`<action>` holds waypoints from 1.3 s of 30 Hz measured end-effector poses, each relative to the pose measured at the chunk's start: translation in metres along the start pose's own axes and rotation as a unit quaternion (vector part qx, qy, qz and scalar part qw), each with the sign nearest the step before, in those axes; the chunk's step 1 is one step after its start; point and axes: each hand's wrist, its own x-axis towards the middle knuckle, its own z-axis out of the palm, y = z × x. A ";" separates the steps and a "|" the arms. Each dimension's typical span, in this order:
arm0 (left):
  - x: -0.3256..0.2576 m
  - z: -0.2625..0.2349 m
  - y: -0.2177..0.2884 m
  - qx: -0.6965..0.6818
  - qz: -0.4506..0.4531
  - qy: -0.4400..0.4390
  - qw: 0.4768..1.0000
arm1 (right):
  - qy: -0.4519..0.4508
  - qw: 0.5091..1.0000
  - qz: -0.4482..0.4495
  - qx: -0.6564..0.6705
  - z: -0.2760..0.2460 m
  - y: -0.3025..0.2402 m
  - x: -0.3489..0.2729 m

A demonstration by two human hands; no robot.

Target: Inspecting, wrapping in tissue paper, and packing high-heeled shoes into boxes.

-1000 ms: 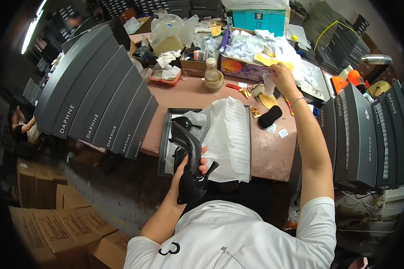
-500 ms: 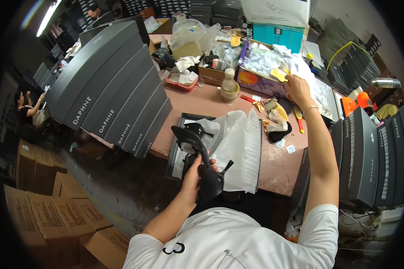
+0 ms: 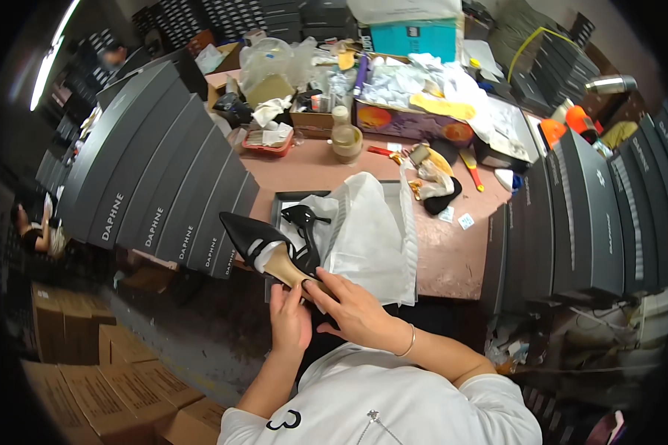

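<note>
A black pointed-toe high-heeled shoe (image 3: 246,234), with a tan insole and white stuffing in its toe, is tilted in front of me. My left hand (image 3: 291,325) holds its heel end from below and the left. Over the same end lies my right hand (image 3: 358,315), its fingers bent against the shoe; what is under the fingertips is hidden. Beyond my hands, an open dark shoebox (image 3: 276,204) contains the other black shoe (image 3: 298,215) on its left side. White tissue paper (image 3: 365,230) covers much of the box's right part.
Dark shoeboxes (image 3: 137,159) are stacked at left, more (image 3: 588,211) stand at right. Along the table's back are a carton (image 3: 378,120) of crumpled paper and a glass jar (image 3: 345,147). A red-and-yellow tool (image 3: 473,172) lies right; brown cartons (image 3: 89,393) sit lower left.
My right hand has come back from the paper-filled carton to the shoe. The held shoe has turned, so its tan insole now shows, and a yellow piece lies across the carton's papers.
</note>
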 end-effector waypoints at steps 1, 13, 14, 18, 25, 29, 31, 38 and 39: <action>-0.003 -0.006 0.004 0.028 0.012 -0.027 0.999 | 0.022 0.999 -0.001 0.036 0.001 -0.002 -0.001; 0.041 0.034 0.048 0.704 0.182 -0.380 0.571 | 0.384 0.751 0.220 0.490 -0.091 0.107 -0.125; 0.029 0.034 0.035 0.770 0.198 -0.380 0.472 | 0.399 0.733 0.215 0.508 -0.095 0.103 -0.132; 0.054 0.004 -0.025 0.668 0.341 -0.249 0.612 | 0.384 0.598 0.138 0.690 -0.089 0.103 -0.166; 0.066 0.103 0.031 0.504 0.411 -0.088 0.754 | 0.336 0.333 0.097 0.876 -0.076 0.069 -0.143; 0.068 0.139 0.043 0.483 0.407 -0.155 0.760 | 0.374 0.268 0.070 0.885 -0.072 0.060 -0.145; 0.084 0.140 0.029 0.398 0.336 -0.185 0.833 | 0.370 0.277 0.057 0.885 -0.073 0.053 -0.150; 0.124 0.130 -0.077 0.250 0.082 -0.226 0.938 | 0.346 0.461 0.058 0.815 -0.089 0.014 -0.173; 0.129 0.129 -0.085 0.186 0.056 -0.213 0.957 | 0.350 0.539 0.068 0.763 -0.089 0.010 -0.184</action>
